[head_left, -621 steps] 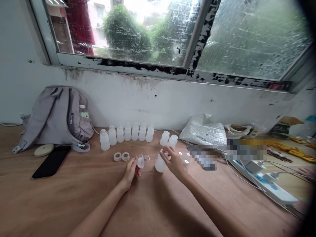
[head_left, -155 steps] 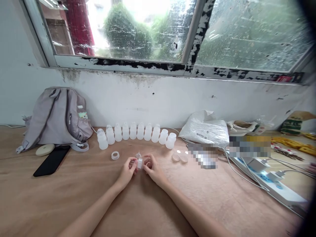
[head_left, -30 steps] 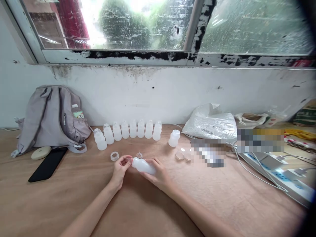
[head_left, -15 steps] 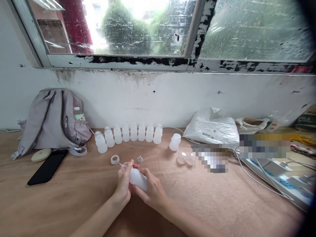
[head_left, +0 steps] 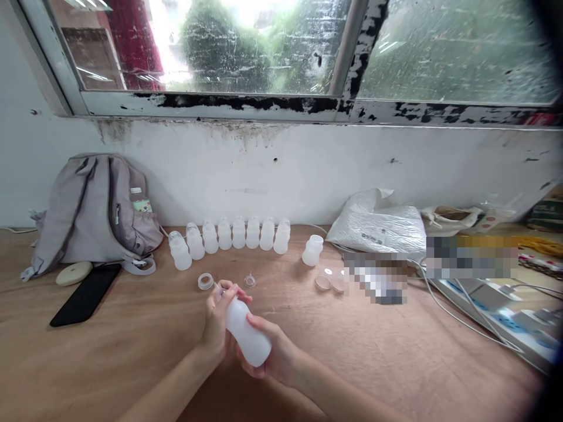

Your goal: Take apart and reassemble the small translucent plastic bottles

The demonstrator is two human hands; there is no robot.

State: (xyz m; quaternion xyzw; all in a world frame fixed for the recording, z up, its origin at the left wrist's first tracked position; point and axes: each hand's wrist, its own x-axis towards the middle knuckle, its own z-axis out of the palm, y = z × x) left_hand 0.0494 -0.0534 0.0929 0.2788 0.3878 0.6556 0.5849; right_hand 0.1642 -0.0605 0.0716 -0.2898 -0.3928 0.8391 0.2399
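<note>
A frosted white bottle (head_left: 247, 334) is held tilted between both hands above the table, its base toward the lower right. My left hand (head_left: 219, 319) is closed around its upper end, where a clear pinkish tip pokes out; the fingers hide most of that end. My right hand (head_left: 275, 351) wraps the lower body, thumb on top. Just beyond my left hand lies a white ring (head_left: 205, 281), and a clear nipple-shaped piece (head_left: 250, 280) sits to the right of it. Two clear round discs (head_left: 323, 280) lie farther right.
Several capped bottles (head_left: 238, 233) stand in a curved row near the wall. One uncapped bottle (head_left: 312, 251) stands apart to their right. A backpack (head_left: 94, 211) and a black phone (head_left: 85, 296) are at left. A plastic package (head_left: 378, 225), cables and a power strip (head_left: 505, 319) occupy the right.
The bottle's base has swung down toward me, showing more of its body. My right hand has shifted lower and slightly right along it. My left hand stays at the upper end.
</note>
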